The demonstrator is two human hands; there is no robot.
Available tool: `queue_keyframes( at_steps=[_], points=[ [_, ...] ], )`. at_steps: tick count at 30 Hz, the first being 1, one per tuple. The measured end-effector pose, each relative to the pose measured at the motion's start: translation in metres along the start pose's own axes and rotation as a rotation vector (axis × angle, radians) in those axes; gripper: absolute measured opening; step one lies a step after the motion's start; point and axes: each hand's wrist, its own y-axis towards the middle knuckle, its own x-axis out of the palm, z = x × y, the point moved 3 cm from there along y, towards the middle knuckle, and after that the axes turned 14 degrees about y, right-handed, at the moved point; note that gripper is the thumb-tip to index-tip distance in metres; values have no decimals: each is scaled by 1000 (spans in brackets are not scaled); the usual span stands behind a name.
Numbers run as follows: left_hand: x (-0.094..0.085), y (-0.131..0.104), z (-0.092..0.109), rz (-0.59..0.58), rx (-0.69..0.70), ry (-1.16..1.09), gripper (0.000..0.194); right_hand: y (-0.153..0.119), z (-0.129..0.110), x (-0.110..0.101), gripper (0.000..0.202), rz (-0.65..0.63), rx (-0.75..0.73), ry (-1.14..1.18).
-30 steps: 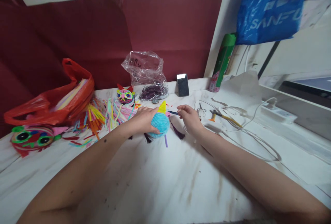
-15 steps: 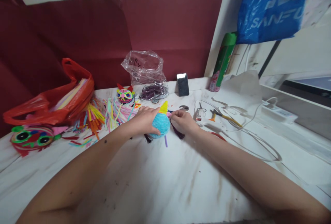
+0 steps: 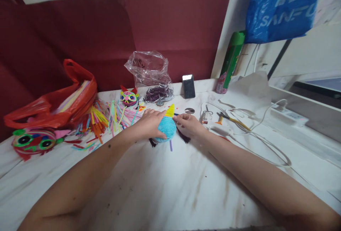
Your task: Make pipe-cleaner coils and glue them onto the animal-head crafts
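My left hand [image 3: 151, 124] is wrapped over the left side of a round blue pipe-cleaner figure [image 3: 167, 128]. A pointed yellow piece [image 3: 169, 110] stands up at its top. The fingers of my right hand [image 3: 188, 123] are pinched against the figure's upper right edge; the small piece between them is mostly hidden. A dark tassel [image 3: 183, 138] hangs below my right fingers, and another dark tassel [image 3: 152, 142] shows under my left hand. A purple strip [image 3: 171, 145] sticks out beneath the figure toward me.
Pliers [image 3: 234, 120], a white glue gun [image 3: 217, 128] and looping cables lie to the right. A red bag [image 3: 53, 106], loose pipe cleaners [image 3: 98, 119] and a finished-looking colourful face [image 3: 34, 142] are at left. Behind stand a clear bag [image 3: 153, 78], phone [image 3: 188, 86] and spray can [image 3: 230, 62].
My right fingers have closed in over the pink bit at the figure's upper right, which is now mostly covered. My left hand keeps its hold; the view has shifted slightly.
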Motion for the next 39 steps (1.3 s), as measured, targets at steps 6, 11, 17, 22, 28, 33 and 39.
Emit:
queue_keyframes(
  at_steps=[6,11,17,22,28,33,39],
  points=[
    [1,0,0,-13,-6,3,95,9,3,-10,38,84,-39,44],
    [-2,0,0,-6,-8,3,90,13,-1,-18,18,205,-164,32],
    [-1,-1,-2,9,-19,9,91,7,-8,-19,22,196,-159,-48],
    [0,-1,-2,21,-9,5,91,1,-7,-12,13,162,-116,-60],
    [-2,-3,-1,4,-16,-12,89,-3,-3,-2,12,31,-58,-30],
    [-2,-3,1,5,-11,-4,90,0,7,0,13,14,-38,17],
    [0,-2,3,13,-1,23,94,4,10,-1,16,9,-50,28]
  ],
)
